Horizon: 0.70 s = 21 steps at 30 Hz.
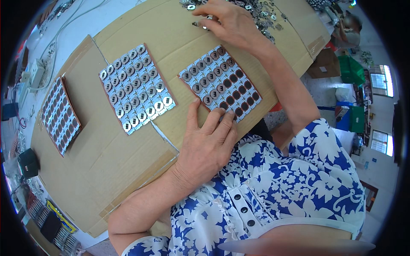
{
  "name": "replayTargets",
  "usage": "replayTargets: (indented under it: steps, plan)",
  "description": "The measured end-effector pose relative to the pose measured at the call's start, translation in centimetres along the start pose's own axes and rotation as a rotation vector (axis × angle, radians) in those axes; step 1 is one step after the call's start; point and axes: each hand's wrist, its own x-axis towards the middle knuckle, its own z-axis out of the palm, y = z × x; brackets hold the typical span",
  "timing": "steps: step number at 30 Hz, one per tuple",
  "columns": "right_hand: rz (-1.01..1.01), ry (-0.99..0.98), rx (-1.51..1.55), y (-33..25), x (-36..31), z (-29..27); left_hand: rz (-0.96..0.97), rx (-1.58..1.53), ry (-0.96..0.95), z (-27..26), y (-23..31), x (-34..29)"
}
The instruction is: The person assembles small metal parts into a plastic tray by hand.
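A blue-and-silver panel of small round units [220,83] lies at a slant on cardboard before me. Grey metal pieces cover its far and left units; dark round spots show at the near right. My left hand [205,143] rests on its near-left edge, fingers spread, two fingertips on the panel and the index finger along its side. Over the edge of a heap of small metal parts [265,21] is my right hand [230,21], its thumb and forefinger apart. A silvery bit shows between them; whether it is held is unclear.
Left of this panel lies a similar panel [136,89] bearing shiny metal pieces. A stack of panels [62,117] leans farther left. Cardboard [128,170] covers the table. Cables [55,38] and a power strip [37,72] lie at the far left. Another person [348,32] sits at far right.
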Motion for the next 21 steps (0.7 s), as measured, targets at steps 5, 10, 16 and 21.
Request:
replayTargets:
  steps: [5, 10, 16, 21]
  plan:
    - [-0.042, -0.113, -0.023, 1.5, 0.8, 1.2, -0.001, 0.004, 0.01, 0.0, 0.1, 0.1]
    - [-0.087, -0.097, -0.092, 0.7, 0.6, 1.3, -0.001, 0.006, 0.014, 0.1, 0.0, 0.0]
    - [0.095, -0.156, 0.241, 0.9, 0.5, -0.6, 0.0, 0.019, 0.019, 0.2, -0.1, -0.2]
    - [-0.182, -0.158, 0.124, 1.8, 0.4, 0.0, 0.015, 0.018, 0.02, 0.1, 0.0, 0.0]
